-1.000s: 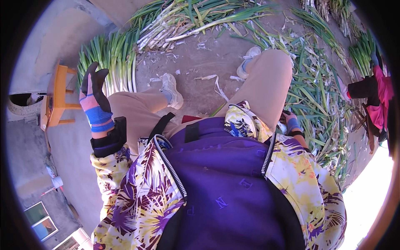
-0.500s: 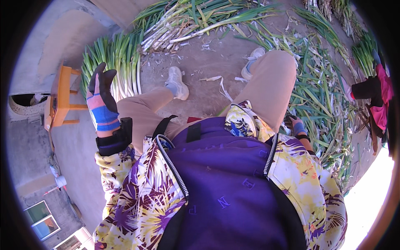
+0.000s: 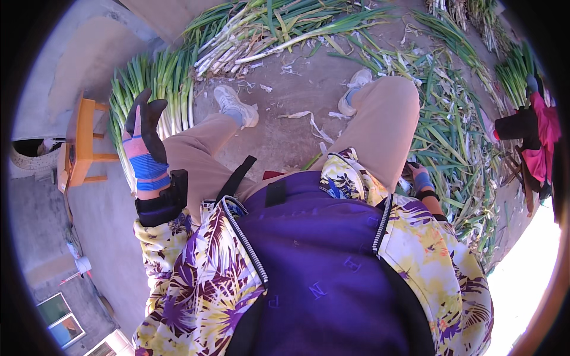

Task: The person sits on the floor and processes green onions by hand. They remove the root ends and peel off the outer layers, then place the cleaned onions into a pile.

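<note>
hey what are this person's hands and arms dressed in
Both hands wear knit gloves with dark fingers and blue and pink striped cuffs: left hand, right hand. A black band wraps the left wrist. The sleeves are pale yellow, printed with purple and white palm leaves, under a purple vest.

From my feed the scene sits in hard, bright daylight. The lower right rim burns out to pure white, so I lose all detail there. The floral jacket (image 3: 196, 279) glows strongly, while the purple vest (image 3: 320, 261) reads darker and flatter. Short, crisp shadows lie under the shoes and beside the orange stool (image 3: 83, 142). The fisheye bends everything toward a black circular border, and the scallions (image 3: 279, 26) along the top curve with it. Focus holds well at centre; the edges soften and show slight colour fringing.
</note>
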Demonstrator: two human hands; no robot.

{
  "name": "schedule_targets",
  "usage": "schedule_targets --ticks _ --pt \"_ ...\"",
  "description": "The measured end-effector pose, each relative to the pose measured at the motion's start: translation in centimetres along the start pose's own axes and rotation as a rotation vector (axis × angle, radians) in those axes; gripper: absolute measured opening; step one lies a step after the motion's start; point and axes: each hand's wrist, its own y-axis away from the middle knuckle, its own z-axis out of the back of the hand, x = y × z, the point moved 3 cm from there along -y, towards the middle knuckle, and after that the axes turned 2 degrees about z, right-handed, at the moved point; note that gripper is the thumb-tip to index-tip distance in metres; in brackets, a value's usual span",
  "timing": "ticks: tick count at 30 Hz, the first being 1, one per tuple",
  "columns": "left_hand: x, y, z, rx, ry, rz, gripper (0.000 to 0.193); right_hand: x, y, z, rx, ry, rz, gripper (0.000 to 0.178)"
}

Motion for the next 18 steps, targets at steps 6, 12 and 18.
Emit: schedule_targets --ticks 6,12,18 --pt "0.6 -0.7 0.2 0.011 -0.052 -0.020 0.044 2.1 0.2 1.5 -0.147 0.432 0.135 0.032" --pt "0.9 0.1 0.3 0.045 -0.118 -0.064 0.037 6.8 4.2 1.0 -0.159 0.314 0.171 0.048" --pt "2.4 0.5 0.7 0.040 -0.045 -0.022 0.038 9.5 6.4 0.8 -0.259 0.752 0.296 0.043"
